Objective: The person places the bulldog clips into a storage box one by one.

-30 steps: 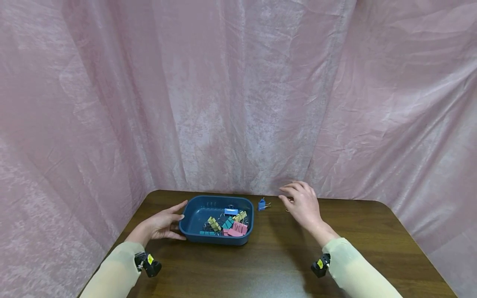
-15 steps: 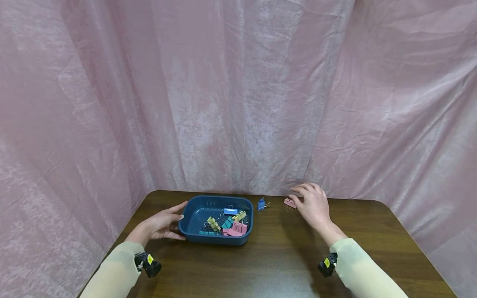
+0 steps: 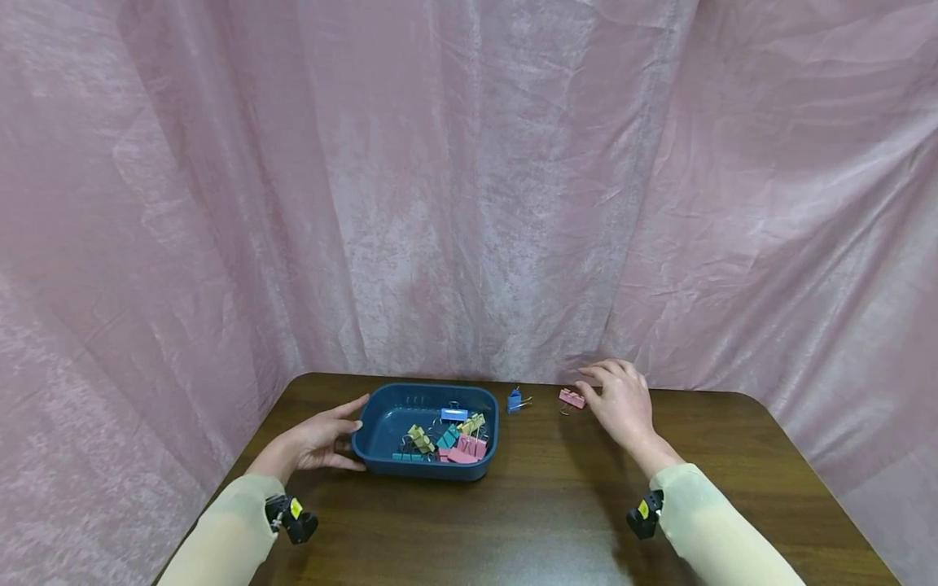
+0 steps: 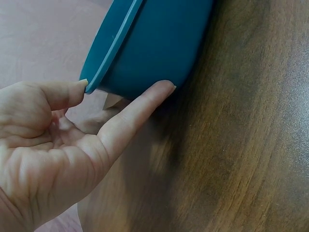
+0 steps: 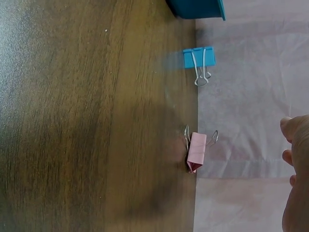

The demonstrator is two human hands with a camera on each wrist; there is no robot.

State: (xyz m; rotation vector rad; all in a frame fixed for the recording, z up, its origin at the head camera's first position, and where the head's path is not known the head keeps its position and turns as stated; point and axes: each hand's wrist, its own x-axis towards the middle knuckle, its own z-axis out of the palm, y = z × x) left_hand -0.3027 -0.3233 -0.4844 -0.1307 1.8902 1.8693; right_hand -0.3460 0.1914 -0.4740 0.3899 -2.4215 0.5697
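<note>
The right hand (image 3: 621, 400), fingers relaxed and holding nothing, has moved right, uncovering a pink clip (image 3: 572, 398) just beside its fingertips, while the left hand (image 3: 317, 441) steadies the tray (image 3: 374, 456).

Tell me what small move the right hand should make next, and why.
Probably close thumb and finger on the pink binder clip. It lies loose near the table's back edge, just beside the right hand, whose fingers hold nothing. The left hand already touches the blue tray holding other clips.
</note>
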